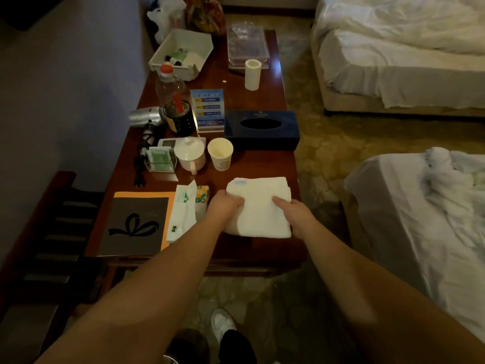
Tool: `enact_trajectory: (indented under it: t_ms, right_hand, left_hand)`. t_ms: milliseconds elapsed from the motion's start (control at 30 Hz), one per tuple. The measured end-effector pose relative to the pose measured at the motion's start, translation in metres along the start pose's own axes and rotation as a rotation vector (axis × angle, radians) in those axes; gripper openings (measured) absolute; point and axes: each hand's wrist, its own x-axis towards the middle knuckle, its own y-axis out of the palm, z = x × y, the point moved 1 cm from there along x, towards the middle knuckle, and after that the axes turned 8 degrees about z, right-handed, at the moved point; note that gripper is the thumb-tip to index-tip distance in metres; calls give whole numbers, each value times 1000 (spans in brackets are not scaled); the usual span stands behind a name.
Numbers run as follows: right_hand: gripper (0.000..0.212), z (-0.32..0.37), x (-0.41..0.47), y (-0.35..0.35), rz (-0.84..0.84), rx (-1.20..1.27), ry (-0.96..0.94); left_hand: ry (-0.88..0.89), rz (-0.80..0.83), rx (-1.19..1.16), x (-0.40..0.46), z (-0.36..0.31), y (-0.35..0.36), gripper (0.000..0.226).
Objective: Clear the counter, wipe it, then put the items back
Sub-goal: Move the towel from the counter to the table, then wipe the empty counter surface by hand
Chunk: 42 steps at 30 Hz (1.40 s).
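Observation:
A folded white towel (259, 203) lies near the front right corner of the dark wooden counter (262, 164). My left hand (224, 206) grips its left edge, thumb on top. My right hand (294, 211) holds its right side with the thumb pressed on the top. Behind the towel stand a paper cup (220, 153), a lidded white mug (189, 153) and a dark blue tissue box (262, 130). A dark folder (136, 222) and a white packet (183, 214) lie to the left of the towel.
Farther back are a hair dryer (145, 116), a bottle with a red cap (168, 85), a blue sign (207, 109), a white roll (252, 74), a white bin (181, 53) and a clear tray (246, 46). Beds (393, 61) stand to the right, a slatted rack (49, 232) to the left.

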Motion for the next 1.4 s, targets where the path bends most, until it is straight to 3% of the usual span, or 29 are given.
enact_trajectory:
  t_ms: [267,633,833,1100,1400]
  right_hand:
    - [45,2,33,4,-150,-300,-66]
    - [44,5,19,1,-194,-545,-117]
    - [41,-8,-22,-6,-240,-499,-282]
    - [27,-45,-96,14,-37,-671,-480]
    - [16,-102,-152,86,289,-1026,-722]
  left_hand:
    - [4,-90,173,31,8,9,56]
    - [-103,-164,321,8,6,11,65]
    - [101,-194,268,-45,13,12,49]
    - [274,-222,-61,-172,72,3,15]
    - [174,-488,-248,-271,195,-33,12]
